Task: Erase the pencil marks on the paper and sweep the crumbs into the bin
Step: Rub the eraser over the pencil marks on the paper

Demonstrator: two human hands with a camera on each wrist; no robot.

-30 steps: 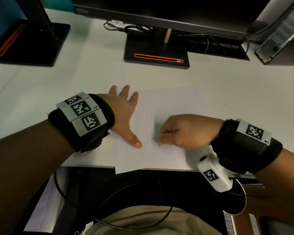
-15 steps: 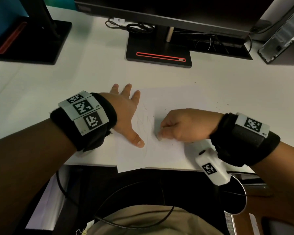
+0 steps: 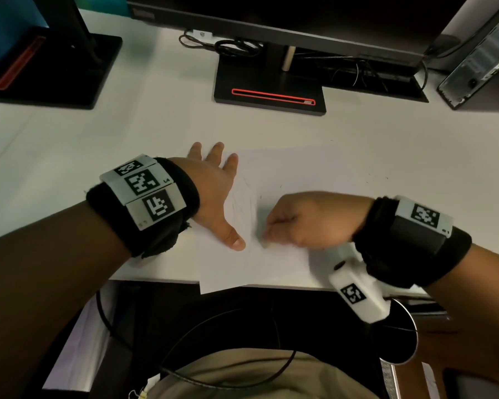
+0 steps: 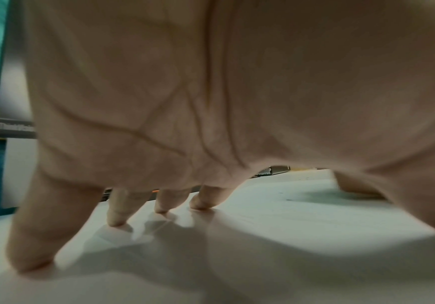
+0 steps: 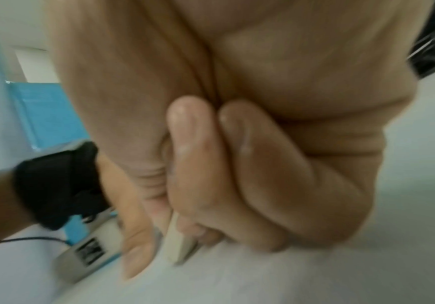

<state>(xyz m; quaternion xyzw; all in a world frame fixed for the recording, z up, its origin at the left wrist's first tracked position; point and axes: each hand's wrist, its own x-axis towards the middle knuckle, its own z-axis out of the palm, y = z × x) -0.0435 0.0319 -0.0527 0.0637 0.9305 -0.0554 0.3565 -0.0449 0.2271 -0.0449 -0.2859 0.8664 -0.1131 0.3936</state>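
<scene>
Erasing step: right hand [image 3: 308, 218] pinching eraser [image 5: 179, 244] on paper [image 3: 285, 180] by table's near edge; left hand [image 3: 216, 194] flat, fingers spread. Next: rub remaining pencil marks [image 3: 242, 205].

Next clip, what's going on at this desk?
A person is rubbing out pencil scribbles on a sheet of paper at the front edge of a white desk. The left hand lies flat with fingers spread, pinning the sheet's left side. The right hand pinches a small pale eraser with its end against the paper. Faint marks remain, and a few dark crumbs dot the sheet. No sweeping yet.
</scene>
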